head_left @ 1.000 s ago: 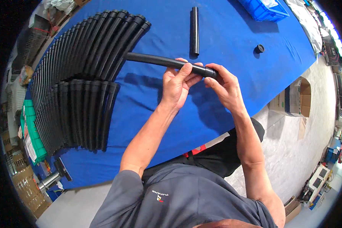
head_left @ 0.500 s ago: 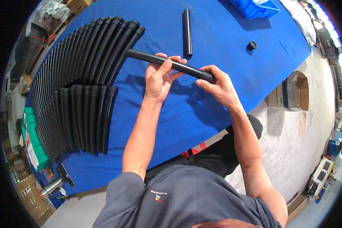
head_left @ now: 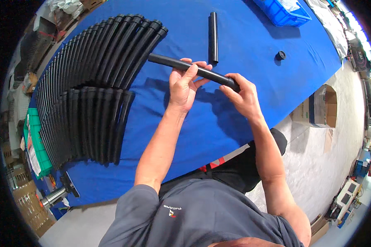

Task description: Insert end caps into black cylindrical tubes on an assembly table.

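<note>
A black tube (head_left: 213, 75) spans both hands. The left hand (head_left: 183, 91), fingers half curled, supports it near mid-length; the right hand (head_left: 244, 97) wraps its right end. Tube rows (head_left: 107, 51) lie left of the black tube, a loose tube (head_left: 213, 39) beyond, a round black piece (head_left: 280, 55) right.

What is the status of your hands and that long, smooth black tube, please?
Left hand holding long black tube around mid-length; right hand gripping its right end. Rows of cylindrical black tubes near its left end, contact unclear.
</note>
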The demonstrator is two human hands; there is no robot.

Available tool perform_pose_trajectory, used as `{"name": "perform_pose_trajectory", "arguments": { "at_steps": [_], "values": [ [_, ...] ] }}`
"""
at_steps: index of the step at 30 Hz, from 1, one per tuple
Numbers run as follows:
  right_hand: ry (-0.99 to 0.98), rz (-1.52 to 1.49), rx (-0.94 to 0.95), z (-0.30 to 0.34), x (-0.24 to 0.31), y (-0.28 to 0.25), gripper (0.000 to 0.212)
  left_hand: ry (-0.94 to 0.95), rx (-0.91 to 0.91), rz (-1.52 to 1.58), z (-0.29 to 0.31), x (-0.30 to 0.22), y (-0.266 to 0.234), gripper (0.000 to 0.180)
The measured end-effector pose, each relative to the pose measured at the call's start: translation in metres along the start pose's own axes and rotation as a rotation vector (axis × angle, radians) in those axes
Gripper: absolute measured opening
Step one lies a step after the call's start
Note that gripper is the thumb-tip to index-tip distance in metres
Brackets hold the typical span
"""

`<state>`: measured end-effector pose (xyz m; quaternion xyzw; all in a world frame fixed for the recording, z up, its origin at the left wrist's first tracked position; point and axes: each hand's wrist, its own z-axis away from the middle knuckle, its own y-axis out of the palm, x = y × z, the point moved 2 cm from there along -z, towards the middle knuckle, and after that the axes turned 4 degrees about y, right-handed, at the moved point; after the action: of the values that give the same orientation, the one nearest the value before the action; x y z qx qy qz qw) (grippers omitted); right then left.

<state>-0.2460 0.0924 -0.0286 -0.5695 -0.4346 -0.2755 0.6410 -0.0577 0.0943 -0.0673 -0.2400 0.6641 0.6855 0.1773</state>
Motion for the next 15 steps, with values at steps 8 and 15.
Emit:
{"name": "perform_pose_trajectory", "arguments": {
  "at_steps": [8, 15],
  "values": [
    [0.120, -0.446, 0.267, 0.001, 0.005, -0.005, 0.070, 0.008, -0.008, 0.003, -0.002, -0.008, -0.005, 0.029],
    [0.360, -0.427, 0.293, 0.003, 0.016, -0.003, 0.036, -0.037, 0.000, 0.026, -0.001, -0.002, -0.003, 0.032]
  ]
}}
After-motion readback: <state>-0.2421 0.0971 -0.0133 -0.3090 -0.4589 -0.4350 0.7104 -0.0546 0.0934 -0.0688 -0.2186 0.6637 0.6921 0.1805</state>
